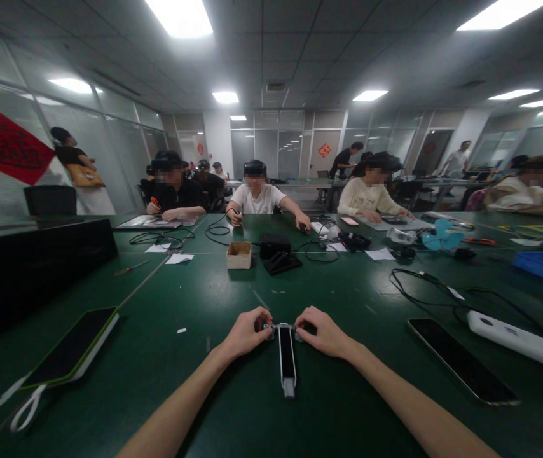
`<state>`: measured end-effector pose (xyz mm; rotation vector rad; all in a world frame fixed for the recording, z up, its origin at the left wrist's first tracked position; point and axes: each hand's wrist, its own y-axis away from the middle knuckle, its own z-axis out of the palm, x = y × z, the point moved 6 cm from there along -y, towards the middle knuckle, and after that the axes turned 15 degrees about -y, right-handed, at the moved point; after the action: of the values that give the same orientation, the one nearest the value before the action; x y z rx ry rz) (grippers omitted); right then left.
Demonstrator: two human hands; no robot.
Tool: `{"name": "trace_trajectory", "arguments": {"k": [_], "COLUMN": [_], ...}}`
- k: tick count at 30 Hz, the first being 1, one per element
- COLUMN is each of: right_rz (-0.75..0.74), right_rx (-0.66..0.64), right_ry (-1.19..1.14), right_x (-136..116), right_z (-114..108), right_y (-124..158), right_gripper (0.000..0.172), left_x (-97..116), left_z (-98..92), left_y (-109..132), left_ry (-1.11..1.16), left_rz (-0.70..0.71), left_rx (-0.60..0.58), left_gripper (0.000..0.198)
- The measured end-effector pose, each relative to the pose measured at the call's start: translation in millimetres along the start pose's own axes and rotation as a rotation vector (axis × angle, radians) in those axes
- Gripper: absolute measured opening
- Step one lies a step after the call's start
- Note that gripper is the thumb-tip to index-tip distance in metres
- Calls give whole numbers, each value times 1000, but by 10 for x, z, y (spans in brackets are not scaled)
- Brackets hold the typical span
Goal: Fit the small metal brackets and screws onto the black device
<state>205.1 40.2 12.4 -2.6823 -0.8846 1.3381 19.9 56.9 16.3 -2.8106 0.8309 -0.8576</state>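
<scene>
While clenched in left hand (247, 334) and right hand (325, 332) — a slim white device (287, 357), top end only.

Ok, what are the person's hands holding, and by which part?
Both hold one thing: the left hand and right hand pinch opposite ends of the metal crossbar at the far end of a white-edged black device.
</scene>
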Motion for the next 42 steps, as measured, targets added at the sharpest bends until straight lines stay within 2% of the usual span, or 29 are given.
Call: {"name": "trace_trajectory", "arguments": {"k": [9, 27, 42], "right_rz": [-46, 21, 12], "right_rx": [15, 5, -1], "right_ry": [14, -5, -6], "right_x": [-13, -24, -8], "right_z": [8, -4, 0], "right_y": [-9, -4, -4], "right_gripper": [14, 17, 17], "left_x": [-17, -2, 52], "left_z": [14, -24, -65], "left_y": [-2, -2, 11], "left_ry": [31, -47, -38], "left_rz": [29, 0, 4], "left_rx": [5, 21, 23], "left_gripper": [16, 18, 18]}}
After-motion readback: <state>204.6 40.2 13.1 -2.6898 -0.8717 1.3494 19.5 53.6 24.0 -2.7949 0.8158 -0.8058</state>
